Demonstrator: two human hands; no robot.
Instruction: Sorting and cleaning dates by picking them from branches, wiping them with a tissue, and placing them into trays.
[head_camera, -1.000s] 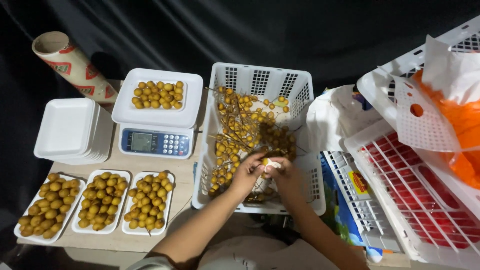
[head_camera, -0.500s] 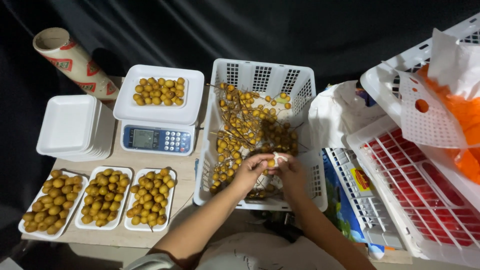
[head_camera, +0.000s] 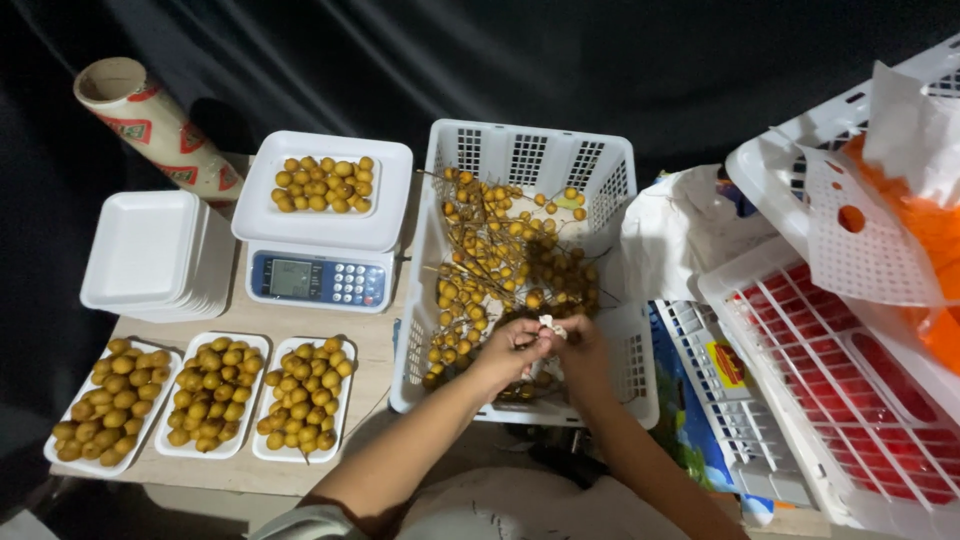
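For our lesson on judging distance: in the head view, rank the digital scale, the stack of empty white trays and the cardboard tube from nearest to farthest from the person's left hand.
From the left hand:
1. Digital scale, to its left, nearest.
2. Stack of empty white trays, further left.
3. Cardboard tube, far top-left corner.

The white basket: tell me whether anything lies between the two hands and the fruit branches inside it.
Nothing visible does. The left hand and right hand are already inside the white basket, meeting over a small pale piece, with the fruit branches directly around and beyond them.

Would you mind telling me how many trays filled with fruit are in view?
4: three filled trays in a row at the table's near left, one tray on the scale. None looks hidden.
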